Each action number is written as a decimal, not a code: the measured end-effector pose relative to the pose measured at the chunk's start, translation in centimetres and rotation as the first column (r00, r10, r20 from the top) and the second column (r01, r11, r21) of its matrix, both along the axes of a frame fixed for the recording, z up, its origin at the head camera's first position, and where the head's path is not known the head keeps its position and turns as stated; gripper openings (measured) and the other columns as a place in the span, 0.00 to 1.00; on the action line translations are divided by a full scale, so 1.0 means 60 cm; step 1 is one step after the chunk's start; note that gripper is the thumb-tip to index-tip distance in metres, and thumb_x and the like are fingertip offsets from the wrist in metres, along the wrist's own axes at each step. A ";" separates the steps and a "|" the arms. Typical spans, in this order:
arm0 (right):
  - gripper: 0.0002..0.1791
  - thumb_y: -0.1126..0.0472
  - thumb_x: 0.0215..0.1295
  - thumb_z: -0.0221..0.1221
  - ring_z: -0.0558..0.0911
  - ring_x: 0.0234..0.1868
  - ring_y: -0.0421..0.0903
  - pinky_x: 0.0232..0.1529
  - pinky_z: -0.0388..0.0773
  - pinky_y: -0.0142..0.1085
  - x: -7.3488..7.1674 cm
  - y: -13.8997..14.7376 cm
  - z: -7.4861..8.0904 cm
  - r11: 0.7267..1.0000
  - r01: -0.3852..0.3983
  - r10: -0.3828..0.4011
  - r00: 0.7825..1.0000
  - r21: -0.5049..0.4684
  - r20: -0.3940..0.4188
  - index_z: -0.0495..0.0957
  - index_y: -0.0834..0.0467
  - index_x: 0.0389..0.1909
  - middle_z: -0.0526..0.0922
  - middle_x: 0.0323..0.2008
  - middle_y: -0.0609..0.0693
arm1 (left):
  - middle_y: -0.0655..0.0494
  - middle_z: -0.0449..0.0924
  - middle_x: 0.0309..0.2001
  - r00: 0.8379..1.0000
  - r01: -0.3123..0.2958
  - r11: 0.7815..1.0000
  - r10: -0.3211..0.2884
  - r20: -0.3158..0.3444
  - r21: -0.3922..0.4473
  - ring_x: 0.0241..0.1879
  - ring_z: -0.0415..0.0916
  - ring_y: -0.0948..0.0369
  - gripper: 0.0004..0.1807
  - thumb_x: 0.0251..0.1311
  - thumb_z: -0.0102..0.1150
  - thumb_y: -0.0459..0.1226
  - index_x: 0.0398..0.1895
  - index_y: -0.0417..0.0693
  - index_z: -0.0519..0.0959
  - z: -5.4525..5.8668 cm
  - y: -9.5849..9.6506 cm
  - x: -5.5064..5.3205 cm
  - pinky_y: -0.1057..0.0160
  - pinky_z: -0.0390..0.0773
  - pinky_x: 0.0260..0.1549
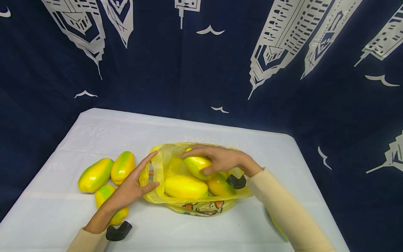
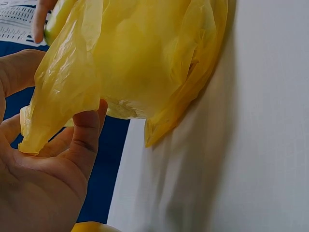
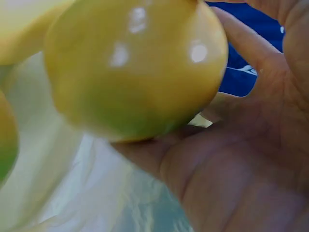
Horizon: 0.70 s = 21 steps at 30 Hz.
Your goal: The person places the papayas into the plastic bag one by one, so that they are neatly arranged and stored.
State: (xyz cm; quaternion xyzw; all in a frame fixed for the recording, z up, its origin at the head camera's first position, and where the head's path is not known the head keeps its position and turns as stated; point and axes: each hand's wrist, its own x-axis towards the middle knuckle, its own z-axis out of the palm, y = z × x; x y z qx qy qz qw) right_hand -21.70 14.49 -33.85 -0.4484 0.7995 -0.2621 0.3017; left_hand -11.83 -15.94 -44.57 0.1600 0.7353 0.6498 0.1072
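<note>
Apparently mid-transfer, into or out of yellow plastic bag (image 1: 171, 161) not tellable: gripping mango-like fruit (image 1: 196, 166) within its mouth with right hand (image 1: 221, 158), fingers curled round, seemingly hooking bag edge with left hand (image 1: 133, 187), thumb and forefinger spread, likely needing mouth kept wide for gentle release or lift.

A table (image 1: 176, 234) under a smooth white cover, with faint creases and rounded far corners, carried everything. Near its middle stood an open yellow plastic bag (image 1: 204, 209), its near wall printed with a dark and orange pattern. To the left of that, three yellow-green fruits lay close together: a left fruit (image 1: 96, 175), a far fruit (image 1: 123, 168) and a near fruit (image 1: 105, 196), partly hidden. On the near right, a yellow-green thing (image 1: 277, 225) showed only a sliver.
</note>
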 end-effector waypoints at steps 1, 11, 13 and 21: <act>0.41 0.70 0.57 0.59 0.62 0.72 0.48 0.65 0.70 0.46 -0.001 -0.001 -0.002 1.000 -0.003 0.003 1.000 0.001 -0.007 0.66 0.45 0.73 0.59 0.76 0.50 | 0.47 0.45 0.79 1.000 0.001 1.000 -0.001 -0.001 0.000 0.66 0.65 0.41 0.51 0.62 0.66 0.31 0.80 0.72 0.48 0.000 0.000 0.000 0.67 0.81 0.50; 0.39 0.70 0.62 0.57 0.66 0.68 0.46 0.67 0.68 0.44 -0.013 -0.018 -0.017 0.999 -0.042 0.042 0.999 0.025 0.009 0.64 0.47 0.75 0.64 0.74 0.46 | 0.43 0.51 0.77 1.000 0.014 1.000 -0.014 -0.002 0.013 0.65 0.67 0.40 0.50 0.63 0.65 0.31 0.80 0.71 0.48 -0.001 0.001 -0.001 0.65 0.83 0.49; 0.39 0.70 0.62 0.56 0.65 0.70 0.47 0.69 0.67 0.45 -0.014 -0.022 -0.020 0.998 -0.048 0.047 0.999 0.041 0.016 0.63 0.47 0.75 0.63 0.74 0.46 | 0.43 0.49 0.77 1.000 0.018 1.000 -0.018 0.000 0.019 0.65 0.67 0.40 0.51 0.63 0.65 0.31 0.80 0.71 0.48 -0.001 0.001 -0.001 0.65 0.83 0.49; 0.40 0.69 0.66 0.55 0.60 0.74 0.50 0.74 0.58 0.52 -0.021 -0.032 -0.038 0.991 -0.035 0.032 0.999 0.129 0.032 0.58 0.46 0.77 0.59 0.77 0.48 | 0.42 0.53 0.76 1.000 0.014 1.000 -0.014 0.000 0.017 0.65 0.67 0.40 0.51 0.63 0.65 0.30 0.80 0.70 0.48 -0.002 0.000 -0.001 0.64 0.83 0.48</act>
